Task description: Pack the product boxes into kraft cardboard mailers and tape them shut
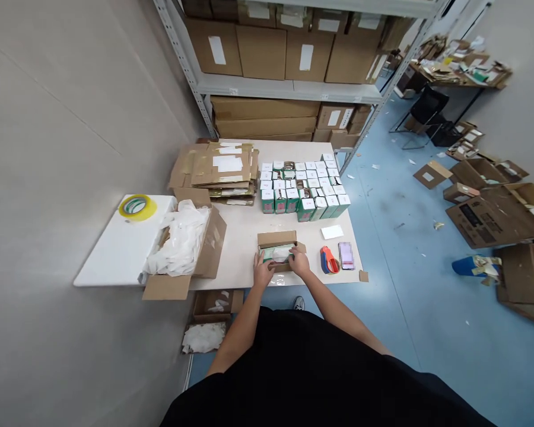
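Note:
My left hand [263, 271] and my right hand [299, 262] rest on a green item wrapped in clear plastic [278, 254], one at each side. It lies inside a small open cardboard box [276, 239] near the table's front edge. Just right of my right hand sit an orange-and-blue tape dispenser [329, 260] and a phone [346, 255]. Farther back stand rows of green-and-white boxes [305, 190], several with white tops. A white card [332, 232] lies between those rows and the dispenser.
Flattened cardboard [218, 172] is stacked on the table's far left. To the left, an open carton of white plastic [211, 249] stands by a white board holding a yellow tape roll [137, 207]. Metal shelves of cartons [285, 53] stand behind; loose boxes litter the blue floor [396, 267].

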{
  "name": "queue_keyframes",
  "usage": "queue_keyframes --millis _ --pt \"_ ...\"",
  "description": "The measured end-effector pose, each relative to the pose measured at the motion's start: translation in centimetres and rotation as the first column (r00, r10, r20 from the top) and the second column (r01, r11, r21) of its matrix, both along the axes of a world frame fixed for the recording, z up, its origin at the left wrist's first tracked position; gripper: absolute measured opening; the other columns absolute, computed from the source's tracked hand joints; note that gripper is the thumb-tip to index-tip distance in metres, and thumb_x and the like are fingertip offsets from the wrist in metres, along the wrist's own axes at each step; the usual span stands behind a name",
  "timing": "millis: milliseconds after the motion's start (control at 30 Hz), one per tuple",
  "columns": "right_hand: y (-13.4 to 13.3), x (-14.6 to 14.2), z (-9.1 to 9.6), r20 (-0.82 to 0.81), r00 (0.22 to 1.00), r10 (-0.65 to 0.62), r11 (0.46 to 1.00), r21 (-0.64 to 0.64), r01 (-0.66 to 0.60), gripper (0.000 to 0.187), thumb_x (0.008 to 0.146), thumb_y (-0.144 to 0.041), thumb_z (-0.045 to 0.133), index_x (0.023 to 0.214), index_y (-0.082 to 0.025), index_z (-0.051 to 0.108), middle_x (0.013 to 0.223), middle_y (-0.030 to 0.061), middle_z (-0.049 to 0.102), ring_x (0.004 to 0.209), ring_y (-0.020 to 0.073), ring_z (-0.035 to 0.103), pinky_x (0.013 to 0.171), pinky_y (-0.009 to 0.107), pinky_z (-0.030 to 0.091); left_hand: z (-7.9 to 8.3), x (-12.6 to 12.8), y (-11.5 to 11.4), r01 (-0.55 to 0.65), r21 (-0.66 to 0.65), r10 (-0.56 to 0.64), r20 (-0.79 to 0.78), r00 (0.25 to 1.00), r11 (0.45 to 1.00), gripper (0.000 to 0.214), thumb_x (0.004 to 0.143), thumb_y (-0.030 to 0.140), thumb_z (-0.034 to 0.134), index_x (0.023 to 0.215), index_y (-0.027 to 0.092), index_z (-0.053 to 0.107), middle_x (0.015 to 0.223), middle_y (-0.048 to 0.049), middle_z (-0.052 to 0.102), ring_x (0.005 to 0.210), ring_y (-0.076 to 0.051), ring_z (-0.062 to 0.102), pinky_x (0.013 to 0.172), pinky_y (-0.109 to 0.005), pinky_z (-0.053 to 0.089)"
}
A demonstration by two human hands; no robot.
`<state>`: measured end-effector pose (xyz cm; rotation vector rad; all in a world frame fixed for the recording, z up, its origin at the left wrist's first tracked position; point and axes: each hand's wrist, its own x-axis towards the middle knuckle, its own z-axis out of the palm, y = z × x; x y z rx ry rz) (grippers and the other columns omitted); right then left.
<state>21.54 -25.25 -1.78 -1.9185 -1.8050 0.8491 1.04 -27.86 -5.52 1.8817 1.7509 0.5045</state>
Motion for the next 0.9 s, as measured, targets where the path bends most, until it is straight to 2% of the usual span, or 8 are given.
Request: queue_keyframes --millis 100,200,333,433,533,633,767,900 --pt "-1.1 1.6 -0.3 0.008 1.000 -0.005 0.999 0.037 0.004 0.035 0.093 -0.020 0.053 0.123 -0.019 0.073 0.136 0.0115 0.066 0.125 0.0253 0.060 0.109 0.036 0.047 0.3 0.6 -0.2 -0.027 0.075 0.029 -0.027 0.999 0.997 0.048 0.085 0.020 0.066 0.133 0.019 0.066 0.160 -0.0121 0.046 0.157 -0.036 0.023 0.127 -0.056 0.030" --pt "-1.6 2.5 -0.4 0.064 0.997 0.048 0.998 0.047 -0.051 0.040 0.093 -0.016 0.051 0.127 -0.016 0.071 0.137 0.0132 0.065 0.127 0.0271 0.055 0.111 0.039 0.044 0.6 2.0 0.6 0.058 0.089 -0.055 -0.040 0.998 0.994 0.052 0.094 0.020 0.051 0.145 0.019 0.056 0.157 -0.0112 0.050 0.153 -0.027 0.034 0.128 -0.047 0.031" --pt "-2.2 2.2 -0.8 0.145 0.963 0.229 0.973 -0.025 -0.228 0.049 0.088 -0.010 0.054 0.135 -0.015 0.067 0.144 0.0148 0.062 0.140 0.0330 0.041 0.111 0.043 0.043 -0.2 4.5 1.8 0.262 -0.107 -0.272 -0.097 0.957 0.959 0.055 0.098 0.028 0.046 0.152 0.020 0.051 0.160 -0.0099 0.049 0.154 -0.028 0.034 0.127 -0.048 0.030" --pt "-2.8 2.3 -1.4 0.143 0.962 0.234 0.972 -0.055 -0.228 0.053 0.086 -0.009 0.054 0.137 -0.015 0.066 0.146 0.0148 0.060 0.141 0.0344 0.039 0.110 0.045 0.045 -1.3 5.4 2.5 0.275 -0.324 -0.334 -0.144 0.931 0.905 0.056 0.100 0.035 0.040 0.154 0.021 0.049 0.166 -0.0097 0.039 0.155 -0.032 0.031 0.123 -0.053 0.033" --pt "-3.3 3.4 -2.1 0.070 0.984 0.162 0.986 0.013 -0.164 0.054 0.085 -0.009 0.053 0.137 -0.016 0.066 0.151 0.0122 0.057 0.139 0.0302 0.043 0.116 0.044 0.041 -2.2 5.6 3.5 0.264 -0.433 -0.356 -0.146 0.923 0.862 0.056 0.102 0.037 0.033 0.153 0.023 0.050 0.168 -0.0080 0.034 0.156 -0.032 0.031 0.122 -0.054 0.033" --pt "-3.6 5.1 -2.9 -0.036 0.998 0.055 0.998 0.023 -0.054 0.056 0.083 -0.010 0.053 0.138 -0.018 0.065 0.150 0.0104 0.058 0.137 0.0271 0.047 0.118 0.042 0.040 -2.8 5.9 4.7 0.290 -0.455 -0.377 -0.112 0.919 0.842 0.056 0.100 0.041 0.035 0.149 0.022 0.055 0.164 -0.0104 0.042 0.153 -0.031 0.036 0.122 -0.054 0.031" --pt "-3.4 6.8 -4.0 -0.204 0.957 -0.207 0.971 -0.160 0.176 0.052 0.082 -0.018 0.057 0.132 -0.016 0.069 0.137 0.0128 0.068 0.127 0.0270 0.060 0.114 0.042 0.044 -2.6 6.8 4.8 0.267 -0.447 -0.357 -0.128 0.926 0.854 0.056 0.100 0.046 0.037 0.143 0.021 0.060 0.161 -0.0136 0.046 0.152 -0.033 0.038 0.121 -0.055 0.031" --pt "-2.6 6.8 -4.6 -0.426 0.790 -0.440 0.878 -0.388 0.280 0.044 0.082 -0.034 0.060 0.120 -0.018 0.074 0.122 0.0106 0.074 0.112 0.0250 0.068 0.096 0.038 0.055 -1.6 6.9 2.6 0.181 -0.301 -0.234 -0.152 0.960 0.936 0.052 0.100 0.047 0.040 0.139 0.023 0.064 0.164 -0.0116 0.043 0.156 -0.037 0.027 0.120 -0.059 0.030"
